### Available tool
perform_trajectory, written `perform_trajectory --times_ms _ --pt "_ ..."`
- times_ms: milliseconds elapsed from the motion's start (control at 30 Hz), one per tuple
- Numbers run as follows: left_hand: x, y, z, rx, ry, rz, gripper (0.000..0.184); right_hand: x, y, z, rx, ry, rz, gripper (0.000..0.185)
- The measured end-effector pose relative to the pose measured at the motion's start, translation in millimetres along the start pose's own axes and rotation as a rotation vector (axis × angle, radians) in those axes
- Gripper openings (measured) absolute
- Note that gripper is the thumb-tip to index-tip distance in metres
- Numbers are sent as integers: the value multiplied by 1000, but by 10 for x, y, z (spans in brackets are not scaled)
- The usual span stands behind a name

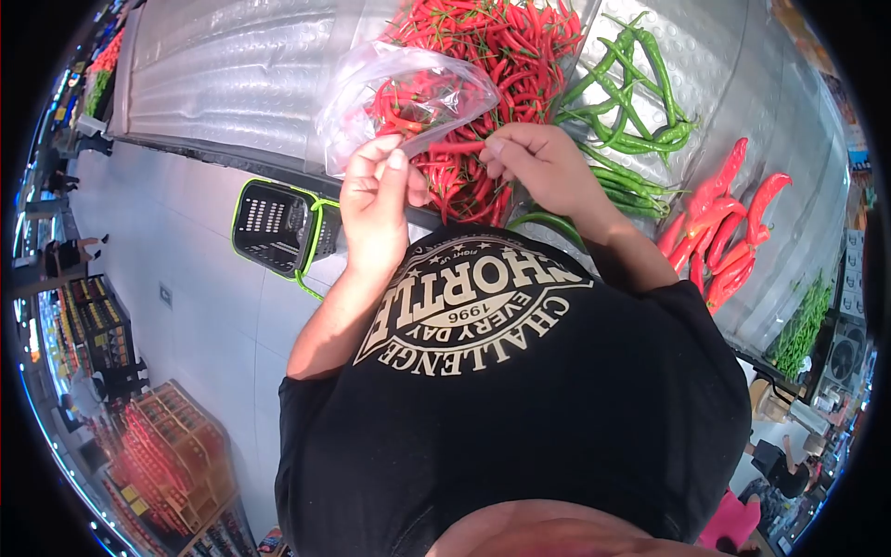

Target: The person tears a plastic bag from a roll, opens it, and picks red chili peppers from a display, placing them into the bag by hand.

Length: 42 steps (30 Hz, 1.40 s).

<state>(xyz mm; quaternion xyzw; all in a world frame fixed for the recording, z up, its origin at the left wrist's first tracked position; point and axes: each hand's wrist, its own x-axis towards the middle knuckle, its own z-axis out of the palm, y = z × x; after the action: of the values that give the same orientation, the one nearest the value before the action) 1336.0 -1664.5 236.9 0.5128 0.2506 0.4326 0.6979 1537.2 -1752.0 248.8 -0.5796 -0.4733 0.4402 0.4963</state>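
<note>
A clear plastic bag [348, 116] with some red chilies inside hangs open from my left hand [379, 186], whose thumb and fingers pinch its edge. My right hand [534, 162] is closed on one end of a single red chili [455, 148], which lies level at the bag's mouth. Behind and below both hands spreads a big pile of small red chilies [506, 56]. Long green peppers [640, 144] lie just right of the pile. The fingertips of my right hand are partly hidden behind its thumb.
Larger red peppers [715, 223] lie on the silver-lined stand [223, 74] at the right, with small green chilies [806, 325] beyond. A black basket with a green rim [278, 223] is below the stand's edge at left. Other people stand in the distance.
</note>
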Motion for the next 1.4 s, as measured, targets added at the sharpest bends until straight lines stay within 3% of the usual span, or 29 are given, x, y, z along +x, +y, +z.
perform_trajectory --times_ms 200,267,467,533,667,733,867,1100,1200,1300,1367,1400 --pt "-43 -2 -23 -70 8 22 18 443 70 -62 -229 130 -79 24" --pt "-57 -2 15 -48 1 44 14 600 16 29 -324 115 -273 26" --pt "-102 -6 -82 31 31 105 12 948 -131 -140 -337 138 -194 31" --pt "-106 -10 -94 37 38 106 14 1200 -46 -381 -704 355 -341 30" --pt "-109 -2 -64 36 -5 104 21 1580 -12 -774 -983 538 -404 24" --pt "-99 -9 -52 43 0 71 23 1691 -127 -860 -1105 370 -82 23" --pt "-73 -33 -64 62 1 76 23 1880 -46 -886 -1234 326 -83 26" --pt "-70 0 -63 51 -16 53 19 2027 17 -924 -1267 293 -85 26" --pt "-57 -4 -92 54 -3 54 19 1922 -53 -900 -1202 428 -147 27" --pt "-44 -14 -85 52 -2 45 19 1598 -244 -829 -937 475 -75 31" --pt "-21 -29 -85 50 -6 64 15 1454 -141 -810 -530 333 -179 26" --pt "-13 -24 -71 47 -1 52 15 1330 -146 -743 -529 327 -167 26"
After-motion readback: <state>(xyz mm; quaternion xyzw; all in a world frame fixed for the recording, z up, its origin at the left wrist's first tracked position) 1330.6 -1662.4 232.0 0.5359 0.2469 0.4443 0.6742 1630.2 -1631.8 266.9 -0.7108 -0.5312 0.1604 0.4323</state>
